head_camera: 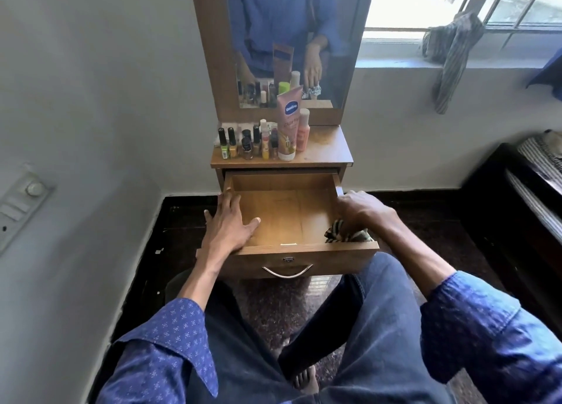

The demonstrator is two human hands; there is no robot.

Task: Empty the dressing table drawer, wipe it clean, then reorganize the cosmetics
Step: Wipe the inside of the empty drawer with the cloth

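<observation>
**Drawer emptied; wiping stage, cloth at the front right corner**

- Drawer (pixel 282 215): pulled well out from under the table (pixel 328 148); its wooden floor is seen bare except for the cloth. The long axis runs left to right across the person.
- Cloth (pixel 346 236): striped, bunched in the drawer's front right corner, touching the front panel.
- Right hand (pixel 362 212): set on the cloth, fingers (pixel 342 218) curled down and clamped on it. This hand is judged the working one.
- Left hand (pixel 228 221): laid flat over the drawer's left wall, fingers spread apart and straight, thumb reaching inside; judged to be steadying the drawer.
- Cosmetics (pixel 261 142): stood upright on the table above the drawer, grouped toward its left half, a pink lotion tube (pixel 287 123) tallest among them.
- Room for moving: the unwiped floor lies leftward and rearward of the cloth, bounded by four walls; the sweep is judged to end at the left thumb.
</observation>
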